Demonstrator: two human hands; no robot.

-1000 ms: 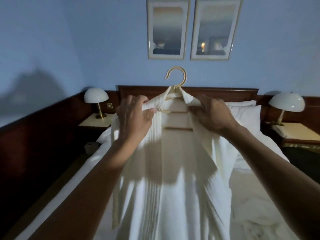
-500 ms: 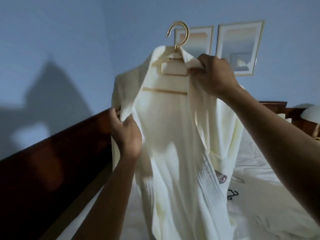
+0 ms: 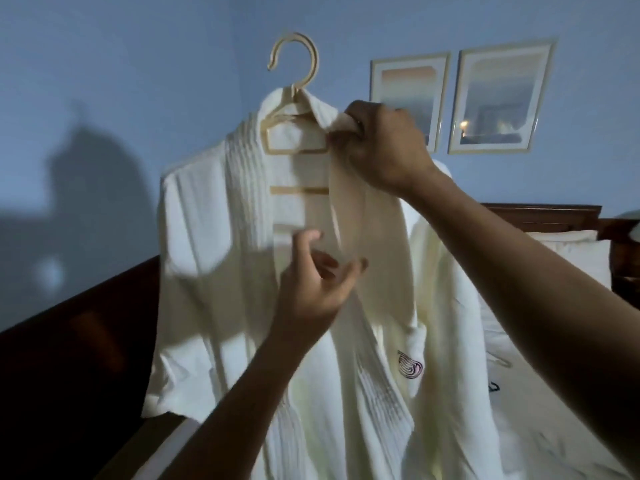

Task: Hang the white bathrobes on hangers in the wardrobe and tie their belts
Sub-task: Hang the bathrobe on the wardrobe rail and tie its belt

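A white bathrobe (image 3: 207, 271) hangs on a cream plastic hanger (image 3: 294, 98), held up in the air over the bed. My right hand (image 3: 384, 147) grips the robe's collar and the hanger's right shoulder at the top. My left hand (image 3: 315, 282) hovers in front of the robe's open front, fingers spread and relaxed, holding nothing. The robe has ribbed lapels and a dark embroidered logo (image 3: 410, 365) on its chest pocket. No belt can be made out.
A bed with white sheets (image 3: 554, 410) lies below right, with another hanger (image 3: 498, 362) and a small dark item on it. A dark wooden headboard (image 3: 540, 216) and wall panel (image 3: 69, 358) run along the blue walls. Two framed pictures (image 3: 498, 98) hang on the wall.
The view has swung left and the robe has been lifted higher. My left hand has let go of the left lapel and moved to the robe's middle. My right hand keeps its grip.
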